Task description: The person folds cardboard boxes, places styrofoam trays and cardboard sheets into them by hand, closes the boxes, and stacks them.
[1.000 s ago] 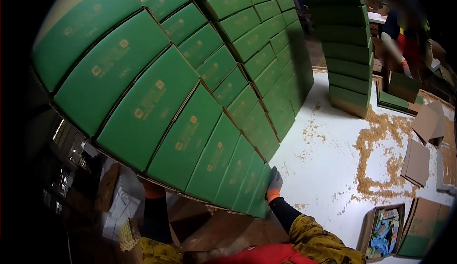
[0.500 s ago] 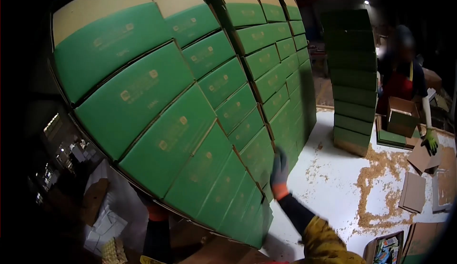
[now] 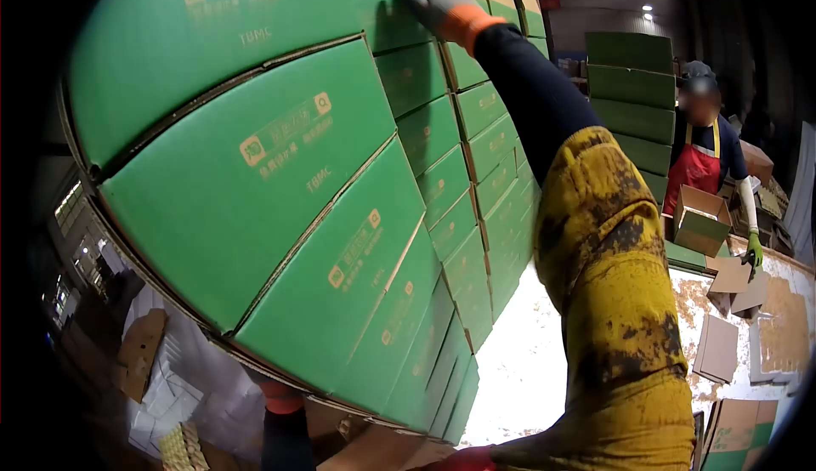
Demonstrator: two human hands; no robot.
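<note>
Tall columns of green cardboard boxes (image 3: pixel 263 139) with pale printed lettering fill the left and middle of the head view. My right hand (image 3: pixel 435 5), in a grey glove with an orange cuff, is raised to the top of the second column. Its fingers lie stretched out over the upper part of a green box (image 3: pixel 387 25) there. Low at the left, my left hand (image 3: pixel 282 397) shows only by its orange cuff, against the lower outer side of the nearest column. The stack hides its fingers.
Across the white table (image 3: pixel 518 360) stands a co-worker (image 3: pixel 701 156) in a red apron, beside an open box (image 3: pixel 701 220). Another green box stack (image 3: pixel 629 105) rises behind my right arm. Flat cardboard pieces (image 3: pixel 716 348) lie at right; white packing material (image 3: pixel 183 386) sits lower left.
My right hand has risen from low beside the stack to its upper boxes. The view has shifted, so the nearest column looks larger. My left hand stays low at the outer side.
</note>
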